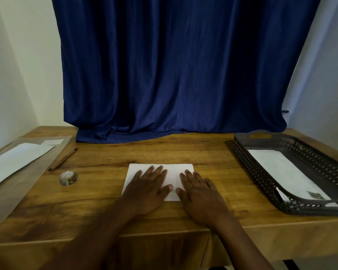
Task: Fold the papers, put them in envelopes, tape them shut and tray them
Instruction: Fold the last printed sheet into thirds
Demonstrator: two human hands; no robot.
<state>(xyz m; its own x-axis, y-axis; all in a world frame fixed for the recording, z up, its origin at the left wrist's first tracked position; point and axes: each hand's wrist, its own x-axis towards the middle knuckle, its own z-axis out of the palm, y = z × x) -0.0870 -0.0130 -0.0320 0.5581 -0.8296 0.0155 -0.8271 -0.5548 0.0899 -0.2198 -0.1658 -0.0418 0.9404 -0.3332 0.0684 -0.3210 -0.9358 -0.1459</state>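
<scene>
Currently both my hands lie flat, grip released: left hand [148,185] and right hand [200,191] press the folded paper [160,168] at the near middle of the surface [213,152]. One envelope [281,168] already sits in the tray [261,172], right. Left: tape roll [68,178], pencil [63,159], envelope stock [18,158]. Stuffing and taping this one remain; nothing blocks.

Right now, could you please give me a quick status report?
Left hand, right hand flat on folded paper. One envelope in tray. Nothing obstructing.
</scene>
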